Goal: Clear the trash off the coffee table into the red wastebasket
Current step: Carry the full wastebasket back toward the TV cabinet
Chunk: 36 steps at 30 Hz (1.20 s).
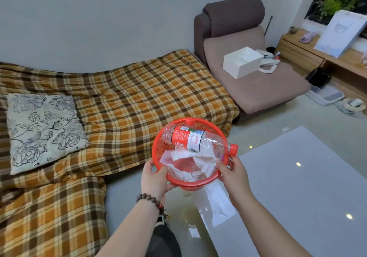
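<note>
Grey glossy tabletop [297, 187] fills the space to the right of both hands, bare except for what looks like a sheet of white paper [219, 203] lying just below the right wrist, partly hidden, so I cannot be sure it is trash. The left hand [155, 179] curls around the near-left rim of the round red plastic mesh wastebasket [158, 149], thumb inside; the right hand [234, 173] clamps the near-right rim. Held in the air between them, the basket contains crumpled white tissues [190, 163], and an empty clear plastic bottle with a red label and red cap [190, 139] lies across the top, its cap end poking past the rim beside the right fingers. Tilting the basket could likely roll that bottle out, toward the plaid-covered sofa [119, 89] beyond.
</note>
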Motion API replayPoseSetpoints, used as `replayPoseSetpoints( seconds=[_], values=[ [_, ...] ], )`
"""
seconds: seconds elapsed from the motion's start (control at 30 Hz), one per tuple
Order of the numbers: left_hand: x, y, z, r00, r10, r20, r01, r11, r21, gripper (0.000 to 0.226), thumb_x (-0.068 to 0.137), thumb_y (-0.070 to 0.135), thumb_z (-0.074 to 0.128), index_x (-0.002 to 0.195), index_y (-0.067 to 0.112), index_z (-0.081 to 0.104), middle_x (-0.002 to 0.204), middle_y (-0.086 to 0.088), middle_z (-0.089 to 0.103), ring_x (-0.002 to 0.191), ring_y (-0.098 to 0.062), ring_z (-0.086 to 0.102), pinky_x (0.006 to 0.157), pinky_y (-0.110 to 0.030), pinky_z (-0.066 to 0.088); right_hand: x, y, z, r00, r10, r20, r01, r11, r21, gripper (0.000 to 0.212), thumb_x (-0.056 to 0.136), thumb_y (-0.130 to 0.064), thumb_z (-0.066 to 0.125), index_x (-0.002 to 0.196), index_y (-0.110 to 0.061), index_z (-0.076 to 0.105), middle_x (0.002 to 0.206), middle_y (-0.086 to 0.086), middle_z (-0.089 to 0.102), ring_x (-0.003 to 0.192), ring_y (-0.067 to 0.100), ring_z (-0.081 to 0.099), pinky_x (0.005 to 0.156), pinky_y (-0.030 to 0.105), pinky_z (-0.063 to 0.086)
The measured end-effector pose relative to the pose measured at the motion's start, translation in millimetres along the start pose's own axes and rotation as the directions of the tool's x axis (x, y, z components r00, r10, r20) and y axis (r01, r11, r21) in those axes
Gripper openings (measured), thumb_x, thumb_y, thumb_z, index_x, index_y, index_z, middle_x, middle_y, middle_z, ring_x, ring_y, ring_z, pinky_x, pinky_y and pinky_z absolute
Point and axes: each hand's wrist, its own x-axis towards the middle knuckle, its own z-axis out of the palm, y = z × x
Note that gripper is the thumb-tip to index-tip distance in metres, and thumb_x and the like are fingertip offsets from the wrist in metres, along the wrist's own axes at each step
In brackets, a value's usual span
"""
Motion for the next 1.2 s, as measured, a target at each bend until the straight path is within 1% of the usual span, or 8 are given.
replayPoseSetpoints(
  seconds=[0.17,0.27,0.47,0.63,0.73,0.9,1.03,1.2],
  values=[
    [76,30,6,0.999,-0.034,0.035,0.033,0.999,0.025,0.039,0.093,0.002,0.058,0.126,0.023,0.055,0.108,-0.011,0.073,0.077,-0.026,0.077,0.058,-0.042,0.062,56,0,45,0.999,0.019,-0.049,-0.017,0.999,0.033,0.023,0.085,-0.012,0.061,0.101,-0.030,0.062,0.102,-0.004,0.070,0.094,0.014,0.068,0.077,0.038,0.059],
    [140,58,14,0.996,-0.043,0.080,0.037,0.996,0.082,0.039,0.091,0.002,0.059,0.123,0.024,0.056,0.105,-0.011,0.074,0.073,-0.025,0.077,0.054,-0.038,0.061,100,-1,84,0.994,0.038,-0.103,-0.032,0.998,0.060,0.025,0.085,-0.012,0.061,0.103,-0.030,0.062,0.102,-0.005,0.071,0.094,0.013,0.068,0.074,0.035,0.059],
    [255,133,44,0.970,-0.071,0.231,0.007,0.964,0.265,0.035,0.090,0.006,0.062,0.104,0.037,0.057,0.101,-0.013,0.077,0.077,-0.033,0.076,0.055,-0.040,0.061,182,-19,156,0.949,0.110,-0.296,-0.066,0.986,0.153,0.028,0.083,-0.008,0.059,0.104,-0.026,0.061,0.105,0.001,0.071,0.098,0.021,0.068,0.084,0.047,0.056],
    [309,181,83,0.925,-0.107,0.364,-0.018,0.946,0.325,0.038,0.090,0.006,0.064,0.113,0.035,0.053,0.103,-0.009,0.076,0.075,-0.026,0.077,0.052,-0.034,0.060,224,-42,185,0.886,0.124,-0.447,-0.022,0.973,0.228,0.029,0.084,-0.006,0.058,0.104,-0.026,0.061,0.105,0.002,0.071,0.098,0.021,0.068,0.090,0.053,0.053],
    [325,194,111,0.895,-0.144,0.423,-0.013,0.937,0.348,0.047,0.090,0.002,0.063,0.127,0.029,0.053,0.109,-0.012,0.075,0.082,-0.030,0.076,0.052,-0.032,0.060,242,-55,184,0.845,0.128,-0.519,-0.005,0.973,0.230,0.029,0.084,-0.009,0.058,0.104,-0.030,0.060,0.107,0.000,0.070,0.100,0.021,0.066,0.091,0.052,0.052],
    [340,197,162,0.826,-0.162,0.540,-0.066,0.923,0.379,0.042,0.089,-0.003,0.060,0.111,0.032,0.058,0.108,-0.017,0.074,0.079,-0.027,0.076,0.052,-0.033,0.059,262,-67,164,0.773,0.106,-0.625,0.042,0.975,0.217,0.031,0.083,-0.009,0.056,0.108,-0.027,0.061,0.106,-0.001,0.071,0.099,0.019,0.067,0.090,0.052,0.053],
    [350,191,206,0.767,-0.214,0.604,-0.068,0.910,0.409,0.043,0.087,-0.001,0.065,0.121,0.025,0.059,0.111,-0.017,0.073,0.083,-0.028,0.076,0.054,-0.035,0.060,276,-73,139,0.714,0.110,-0.691,0.069,0.972,0.225,0.030,0.085,-0.009,0.056,0.106,-0.030,0.059,0.103,-0.004,0.070,0.095,0.015,0.068,0.087,0.047,0.056],
    [358,177,276,0.712,-0.257,0.654,-0.072,0.899,0.432,0.045,0.086,-0.001,0.067,0.123,0.024,0.060,0.104,-0.012,0.076,0.071,-0.019,0.076,0.050,-0.030,0.059,306,-80,94,0.652,0.121,-0.749,0.086,0.969,0.231,0.029,0.085,-0.011,0.058,0.109,-0.028,0.061,0.101,-0.008,0.071,0.093,0.011,0.068,0.085,0.044,0.057]
  ],
)
